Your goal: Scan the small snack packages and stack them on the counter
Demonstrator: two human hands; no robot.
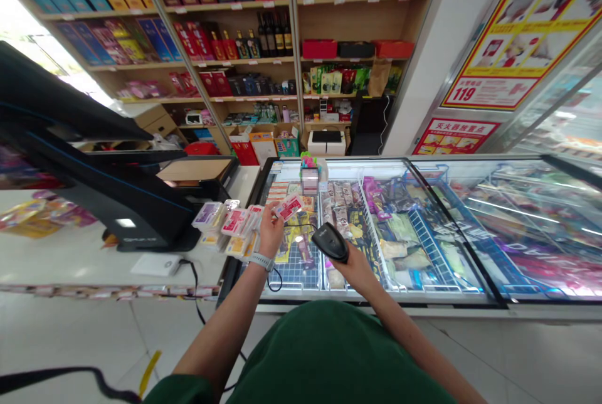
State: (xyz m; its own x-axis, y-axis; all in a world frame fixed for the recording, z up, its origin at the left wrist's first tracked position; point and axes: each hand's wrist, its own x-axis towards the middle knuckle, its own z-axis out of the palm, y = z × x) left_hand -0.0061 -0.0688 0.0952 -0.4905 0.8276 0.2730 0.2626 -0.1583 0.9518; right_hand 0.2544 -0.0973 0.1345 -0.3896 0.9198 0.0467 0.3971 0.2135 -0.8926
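Observation:
My left hand (271,230) grips a small flat pack with a red-and-white label (288,207), holding it tilted above the freezer glass. In my right hand (357,271) is a black handheld barcode scanner (330,243), its head pointing left toward the pack. A cable (301,225) runs from the scanner's front area toward my left hand. Just left of that hand, stacks of similar small packs (235,222) with red, purple and yellow labels stand at the counter's edge and over the freezer. My fingers partly cover the held pack.
A chest freezer (385,294) with a glass top and bagged frozen goods spans the front. Left is a black checkout terminal (155,216) on a white counter (61,266), with a white box (155,265). A small stand (309,181) sits on the glass. Shelves (244,62) of boxed goods rise behind.

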